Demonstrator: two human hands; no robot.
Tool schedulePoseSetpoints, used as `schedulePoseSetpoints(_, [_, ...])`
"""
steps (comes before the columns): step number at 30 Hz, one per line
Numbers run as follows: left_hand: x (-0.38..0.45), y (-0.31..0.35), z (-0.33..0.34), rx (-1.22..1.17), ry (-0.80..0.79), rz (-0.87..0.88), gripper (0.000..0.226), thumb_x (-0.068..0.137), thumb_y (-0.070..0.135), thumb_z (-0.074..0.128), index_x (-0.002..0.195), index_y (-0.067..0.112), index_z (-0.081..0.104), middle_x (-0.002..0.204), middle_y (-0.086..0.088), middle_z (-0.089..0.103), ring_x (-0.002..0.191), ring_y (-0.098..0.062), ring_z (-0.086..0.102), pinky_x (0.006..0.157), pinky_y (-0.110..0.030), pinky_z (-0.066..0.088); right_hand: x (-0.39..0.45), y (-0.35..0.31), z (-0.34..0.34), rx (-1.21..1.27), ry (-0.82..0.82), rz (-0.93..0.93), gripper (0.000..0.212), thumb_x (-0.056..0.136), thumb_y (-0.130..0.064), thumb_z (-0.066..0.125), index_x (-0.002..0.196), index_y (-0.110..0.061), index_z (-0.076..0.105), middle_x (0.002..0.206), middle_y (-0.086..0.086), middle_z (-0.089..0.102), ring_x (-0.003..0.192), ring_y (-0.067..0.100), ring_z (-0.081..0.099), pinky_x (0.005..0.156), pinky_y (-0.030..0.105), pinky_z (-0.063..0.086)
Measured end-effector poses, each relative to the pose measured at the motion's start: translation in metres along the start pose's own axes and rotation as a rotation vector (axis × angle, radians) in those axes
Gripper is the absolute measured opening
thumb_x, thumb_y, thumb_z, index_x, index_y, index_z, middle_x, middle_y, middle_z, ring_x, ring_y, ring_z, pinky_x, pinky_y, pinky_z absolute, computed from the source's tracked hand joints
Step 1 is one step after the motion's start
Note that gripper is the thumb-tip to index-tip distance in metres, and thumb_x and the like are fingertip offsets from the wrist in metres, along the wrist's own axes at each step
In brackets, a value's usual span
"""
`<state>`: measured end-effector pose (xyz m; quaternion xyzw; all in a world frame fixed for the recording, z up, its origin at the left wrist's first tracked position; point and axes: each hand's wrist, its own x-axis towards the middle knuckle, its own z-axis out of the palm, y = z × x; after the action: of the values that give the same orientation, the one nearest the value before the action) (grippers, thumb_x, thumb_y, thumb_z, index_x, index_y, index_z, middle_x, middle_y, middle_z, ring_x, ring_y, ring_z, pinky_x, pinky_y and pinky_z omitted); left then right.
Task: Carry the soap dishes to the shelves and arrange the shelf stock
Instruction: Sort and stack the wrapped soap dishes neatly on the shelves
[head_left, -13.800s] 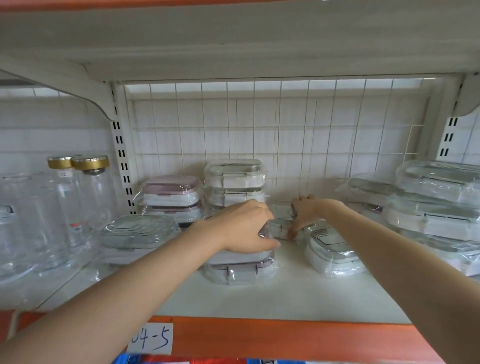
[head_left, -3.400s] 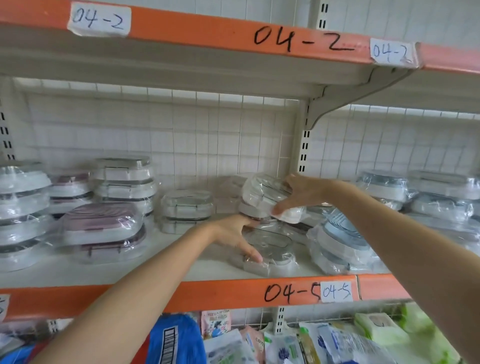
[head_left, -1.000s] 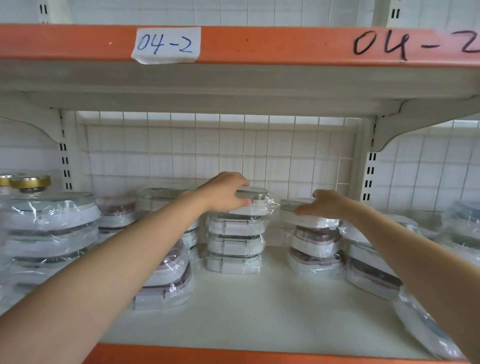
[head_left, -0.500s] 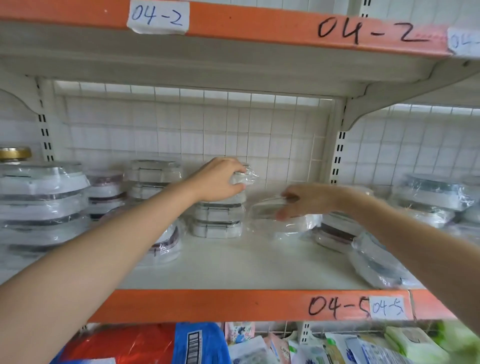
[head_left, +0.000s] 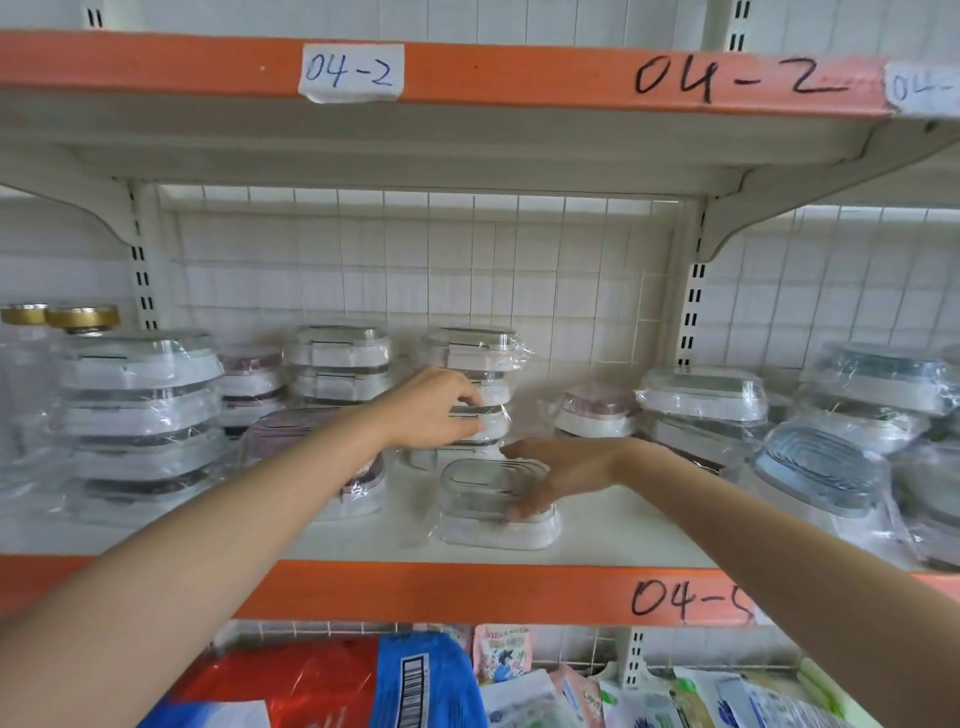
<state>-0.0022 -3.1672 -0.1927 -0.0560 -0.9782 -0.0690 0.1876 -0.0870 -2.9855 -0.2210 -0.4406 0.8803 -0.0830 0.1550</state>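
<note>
Currently on the shelf (head_left: 597, 540): wrapped clear soap dish (head_left: 496, 501) sitting flat near the front edge, just in front of the centre stack of soap dishes (head_left: 470, 384). Right hand (head_left: 558, 470) grasping that dish from its right side, thumb on the near wall, fingers across the far rim. Left hand (head_left: 434, 410) reaching onto the centre stack, fingers curled round its middle dishes. Further wrapped stacks (head_left: 137, 410) left of the centre stack, more to its right.
</note>
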Motion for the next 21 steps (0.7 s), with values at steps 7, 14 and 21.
schedulePoseSetpoints(7, [0.023,0.02,0.017,-0.038,-0.071,-0.032,0.037,0.09,0.037,0.058,0.111,0.009,0.069,0.113,-0.005,0.067,0.11,-0.02,0.057,0.087,-0.024,0.038,-0.032,0.041,-0.038,-0.085,0.118,0.102,0.061,0.079,-0.057,0.066,0.129,-0.026,0.051,0.127,-0.007,0.054,0.115,0.015,0.051,0.102,0.033,0.038])
schedulePoseSetpoints(14, [0.065,0.056,0.051,-0.099,-0.127,-0.069,0.031,0.088,0.034,0.061,0.104,0.008,0.067,0.112,-0.008,0.065,0.103,-0.024,0.059,0.09,-0.035,0.048,-0.074,0.095,-0.088,-0.144,0.251,0.221,0.073,0.084,-0.05,0.063,0.145,-0.02,0.035,0.146,-0.002,0.042,0.132,0.019,0.041,0.111,0.033,0.028])
schedulePoseSetpoints(21, [0.104,0.084,0.069,-0.123,-0.038,-0.171,0.037,0.09,0.041,0.056,0.09,0.005,0.062,0.105,-0.008,0.057,0.104,-0.025,0.054,0.086,-0.034,0.047,-0.078,0.138,-0.114,-0.239,0.388,0.338,0.082,0.08,-0.058,0.063,0.145,-0.018,0.035,0.146,0.005,0.036,0.134,0.023,0.034,0.113,0.043,0.03])
